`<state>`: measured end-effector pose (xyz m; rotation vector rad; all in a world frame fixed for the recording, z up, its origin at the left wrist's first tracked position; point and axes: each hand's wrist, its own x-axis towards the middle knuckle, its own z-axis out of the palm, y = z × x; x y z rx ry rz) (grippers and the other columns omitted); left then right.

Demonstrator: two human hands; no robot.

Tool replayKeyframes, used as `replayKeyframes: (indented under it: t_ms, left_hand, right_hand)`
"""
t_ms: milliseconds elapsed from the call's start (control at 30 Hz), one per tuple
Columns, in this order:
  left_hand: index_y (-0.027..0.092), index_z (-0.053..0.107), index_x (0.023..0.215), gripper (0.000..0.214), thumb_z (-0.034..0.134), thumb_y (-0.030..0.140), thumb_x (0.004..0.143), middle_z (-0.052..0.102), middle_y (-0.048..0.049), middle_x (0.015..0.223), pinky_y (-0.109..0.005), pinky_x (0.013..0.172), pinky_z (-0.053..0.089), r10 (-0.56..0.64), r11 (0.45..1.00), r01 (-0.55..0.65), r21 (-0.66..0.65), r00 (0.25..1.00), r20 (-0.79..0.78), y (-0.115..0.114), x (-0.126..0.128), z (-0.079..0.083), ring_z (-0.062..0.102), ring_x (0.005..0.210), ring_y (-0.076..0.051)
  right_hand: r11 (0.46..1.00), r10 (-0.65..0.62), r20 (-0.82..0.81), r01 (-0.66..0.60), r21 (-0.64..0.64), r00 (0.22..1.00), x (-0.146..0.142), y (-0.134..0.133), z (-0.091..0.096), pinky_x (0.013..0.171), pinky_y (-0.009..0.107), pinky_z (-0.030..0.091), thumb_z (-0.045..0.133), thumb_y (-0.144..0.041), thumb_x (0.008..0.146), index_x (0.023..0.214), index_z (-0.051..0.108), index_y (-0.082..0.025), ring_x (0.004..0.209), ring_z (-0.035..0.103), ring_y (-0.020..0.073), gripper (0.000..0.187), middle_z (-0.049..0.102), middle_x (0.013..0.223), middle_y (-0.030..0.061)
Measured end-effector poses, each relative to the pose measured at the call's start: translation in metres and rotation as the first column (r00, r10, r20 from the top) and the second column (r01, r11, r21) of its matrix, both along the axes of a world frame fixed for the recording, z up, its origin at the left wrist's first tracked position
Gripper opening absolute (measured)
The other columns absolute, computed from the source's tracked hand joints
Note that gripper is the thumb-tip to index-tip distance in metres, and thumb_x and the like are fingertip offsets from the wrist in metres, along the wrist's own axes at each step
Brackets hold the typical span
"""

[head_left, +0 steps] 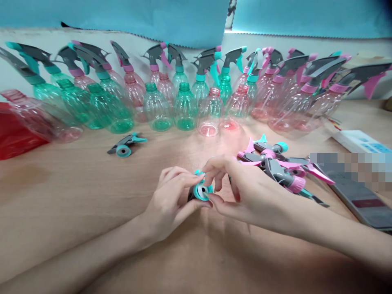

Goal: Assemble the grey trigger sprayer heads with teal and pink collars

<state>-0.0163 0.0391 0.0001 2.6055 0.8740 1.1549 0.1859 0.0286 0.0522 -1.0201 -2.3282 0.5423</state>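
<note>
In the middle foreground my left hand (170, 198) grips a grey and turquoise trigger spray head (201, 191), its collar opening turned toward me. A pale inner ring with a dark hole shows inside the collar. My right hand (235, 185) is at the collar's right edge, thumb and curled fingers around it. Whether those fingertips pinch some small part is hard to make out. A second turquoise spray head (124, 150) lies to the left on the table. Right of my right hand is a pile of pink and turquoise spray heads (275, 163).
Open-necked green bottles (157, 110) and pink bottles (210, 116) stand in a row across the table (92, 196). Behind them are several bottles with spray heads fitted (200, 77). A red bag (18, 134) lies far left; a phone (358, 200) and a white box (355, 141) are right.
</note>
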Motion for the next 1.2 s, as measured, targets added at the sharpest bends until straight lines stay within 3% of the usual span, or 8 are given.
replayKeyframes:
  t_ms: [333, 400, 533, 767, 1033, 1200]
  left_hand:
    - [0.019, 0.052, 0.104, 0.018, 0.054, 0.032, 0.092, 0.065, -0.003, 0.088, -0.036, 0.081, 0.036, -0.037, 0.998, 0.035, -0.05, 0.998, -0.044, -0.001, -0.002, -0.003, 0.056, 0.089, -0.019]
    - [0.02, 0.052, 0.105, 0.018, 0.054, 0.033, 0.092, 0.065, -0.003, 0.088, -0.036, 0.082, 0.037, -0.037, 0.998, 0.034, -0.054, 0.998, -0.046, 0.0, -0.002, -0.002, 0.057, 0.089, -0.02]
    - [0.02, 0.052, 0.106, 0.021, 0.055, 0.035, 0.091, 0.066, -0.0033, 0.09, -0.036, 0.081, 0.038, -0.02, 0.999, 0.018, -0.051, 0.999, -0.036, 0.001, -0.001, -0.001, 0.057, 0.089, -0.019]
    - [0.02, 0.052, 0.106, 0.024, 0.058, 0.036, 0.09, 0.067, -0.0032, 0.091, -0.035, 0.08, 0.039, -0.008, 1.0, 0.007, -0.027, 0.999, -0.033, 0.0, 0.001, 0.002, 0.058, 0.087, -0.018]
    - [0.02, 0.052, 0.107, 0.019, 0.053, 0.033, 0.092, 0.067, -0.0038, 0.089, -0.035, 0.079, 0.041, -0.008, 1.0, 0.008, 0.001, 1.0, -0.027, 0.001, 0.0, 0.001, 0.058, 0.085, -0.018]
    - [0.023, 0.053, 0.11, 0.023, 0.057, 0.035, 0.09, 0.067, -0.003, 0.09, -0.035, 0.079, 0.043, 0.011, 1.0, -0.011, -0.014, 1.0, 0.014, 0.0, 0.001, 0.002, 0.059, 0.086, -0.019]
  right_hand:
    - [0.997, 0.036, -0.097, -0.042, -0.06, 0.995, -0.005, 0.003, -0.01, 0.05, 0.016, 0.038, 0.061, -0.008, 0.075, 0.117, 0.04, -0.016, 0.05, 0.045, 0.0028, 0.048, 0.063, 0.085, -0.0063]
    - [0.998, 0.034, -0.085, -0.038, -0.048, 0.996, -0.004, 0.002, -0.008, 0.054, 0.016, 0.039, 0.061, -0.009, 0.075, 0.117, 0.039, -0.017, 0.055, 0.05, 0.0038, 0.048, 0.063, 0.086, -0.006]
    - [0.999, 0.012, 0.009, -0.012, -0.036, 1.0, 0.001, 0.001, -0.001, 0.055, 0.017, 0.038, 0.061, -0.014, 0.077, 0.113, 0.043, -0.019, 0.069, 0.057, 0.0063, 0.04, 0.064, 0.09, -0.0047]
    - [1.0, -0.02, 0.108, 0.018, 0.018, 0.994, 0.004, 0.001, 0.004, 0.051, 0.017, 0.035, 0.061, -0.013, 0.076, 0.104, 0.046, -0.02, 0.061, 0.055, 0.0068, 0.033, 0.062, 0.078, -0.0066]
    - [0.998, -0.024, 0.03, 0.023, 0.05, 0.999, -0.005, 0.0, -0.006, 0.062, 0.021, 0.041, 0.062, -0.014, 0.078, 0.107, 0.047, -0.02, 0.082, 0.062, 0.0109, 0.034, 0.067, 0.094, -0.0024]
    - [0.999, -0.006, 0.022, 0.005, 0.032, 1.0, 0.001, 0.0, 0.003, 0.06, 0.021, 0.042, 0.06, -0.02, 0.083, 0.11, 0.047, -0.021, 0.08, 0.063, 0.0101, 0.031, 0.069, 0.094, -0.0042]
